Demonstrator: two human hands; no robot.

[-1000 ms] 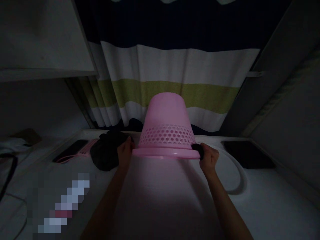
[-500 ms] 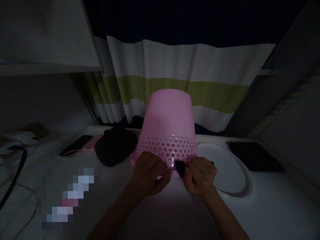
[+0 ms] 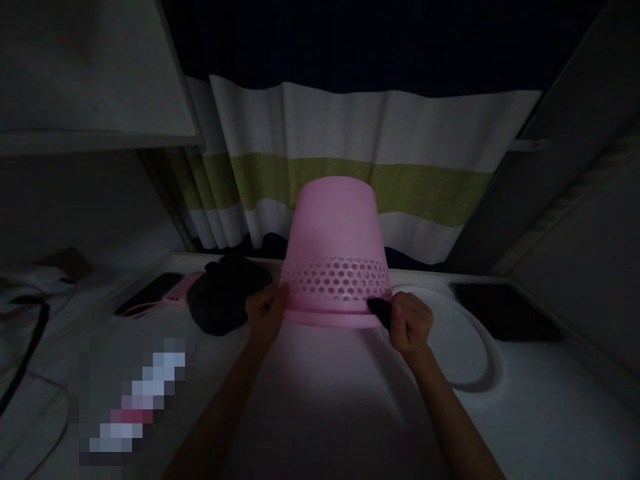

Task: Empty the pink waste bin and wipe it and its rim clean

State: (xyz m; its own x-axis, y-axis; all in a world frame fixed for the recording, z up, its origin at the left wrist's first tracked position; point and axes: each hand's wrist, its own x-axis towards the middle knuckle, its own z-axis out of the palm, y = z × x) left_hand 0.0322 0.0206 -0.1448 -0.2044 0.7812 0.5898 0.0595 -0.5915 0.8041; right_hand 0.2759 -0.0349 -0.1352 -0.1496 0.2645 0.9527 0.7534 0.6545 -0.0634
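A pink plastic bin (image 3: pixel 335 233) stands upside down in front of me, its open rim at the bottom and a band of small holes above the rim. At the left end of that rim, my left hand (image 3: pixel 265 313) is closed on the edge, with part of the fingers hidden. On the right side, my right hand (image 3: pixel 412 323) makes a fist around a small black cloth-like piece (image 3: pixel 381 311). This piece touches the bin near its rim; its exact kind is too dark to make out.
A black bundled bag (image 3: pixel 220 300) lies left of the bin, beside a phone (image 3: pixel 150 293) with a pink strap (image 3: pixel 184 291). To the right are a round white tray (image 3: pixel 457 353) and a flat dark object (image 3: pixel 505 312). A striped curtain (image 3: pixel 335 127) hangs behind.
My left hand has moved left and up, from the front of the rim to its left side. The bin's rim is raised slightly. My right hand still holds the black piece, a little higher.
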